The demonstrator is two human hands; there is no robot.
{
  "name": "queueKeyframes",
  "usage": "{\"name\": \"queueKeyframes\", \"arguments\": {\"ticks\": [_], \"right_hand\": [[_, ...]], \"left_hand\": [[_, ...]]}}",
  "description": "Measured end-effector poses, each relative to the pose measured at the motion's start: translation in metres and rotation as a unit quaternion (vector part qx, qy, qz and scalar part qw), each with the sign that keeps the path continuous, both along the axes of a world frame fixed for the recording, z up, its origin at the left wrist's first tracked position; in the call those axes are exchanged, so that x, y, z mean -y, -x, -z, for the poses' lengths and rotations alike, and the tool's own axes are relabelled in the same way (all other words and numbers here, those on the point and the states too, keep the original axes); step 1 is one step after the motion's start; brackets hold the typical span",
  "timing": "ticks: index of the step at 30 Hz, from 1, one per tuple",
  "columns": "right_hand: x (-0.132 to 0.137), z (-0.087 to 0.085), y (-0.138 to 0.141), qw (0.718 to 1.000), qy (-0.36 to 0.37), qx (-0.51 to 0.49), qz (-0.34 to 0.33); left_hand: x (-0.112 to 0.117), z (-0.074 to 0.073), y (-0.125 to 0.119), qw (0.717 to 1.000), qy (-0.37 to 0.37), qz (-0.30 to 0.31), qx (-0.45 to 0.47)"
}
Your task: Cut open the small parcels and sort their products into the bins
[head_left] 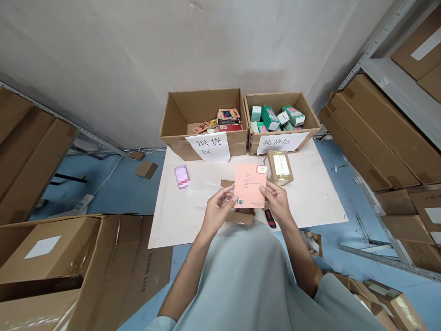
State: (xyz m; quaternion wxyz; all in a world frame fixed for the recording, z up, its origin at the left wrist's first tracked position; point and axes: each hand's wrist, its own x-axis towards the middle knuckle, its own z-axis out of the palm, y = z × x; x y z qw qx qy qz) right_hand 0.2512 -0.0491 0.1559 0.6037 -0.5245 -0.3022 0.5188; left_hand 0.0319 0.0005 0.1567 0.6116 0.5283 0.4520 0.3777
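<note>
A thin pink booklet (250, 186) with printed lines and a barcode is held up in front of me over the white table. My left hand (220, 204) pinches its lower left edge, and my right hand (276, 198) grips its right side with the thumb on the face. Below and behind the booklet lies an opened small cardboard box (238, 218), partly hidden. Just beside my right hand rests a red and black box cutter (270, 219). A taped small carton (280, 168) with a white label stands beyond that hand.
At the table's (182, 216) back stand a carton of booklets (175, 142) and a carton of green and white boxes (310, 131), both with paper signs. A pixelated purple item (182, 176) lies left. Shelves with boxes (382, 133) flank the right; a large open carton (113, 257) stands left.
</note>
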Motion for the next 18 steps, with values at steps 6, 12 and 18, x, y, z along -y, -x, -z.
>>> {"name": "queueKeyframes", "arguments": {"ticks": [6, 12, 18], "right_hand": [[0.001, -0.007, -0.002, 0.994, -0.059, 0.087, -0.031], [0.003, -0.012, 0.002, 0.974, -0.142, 0.150, -0.088], [0.000, -0.015, 0.007, 0.973, -0.157, 0.154, -0.069]], "left_hand": [[0.003, -0.009, 0.002, 0.988, -0.148, -0.036, -0.041], [-0.003, -0.015, 0.012, 0.944, -0.309, -0.094, -0.062], [-0.002, -0.017, 0.012, 0.952, -0.283, -0.108, -0.054]]}}
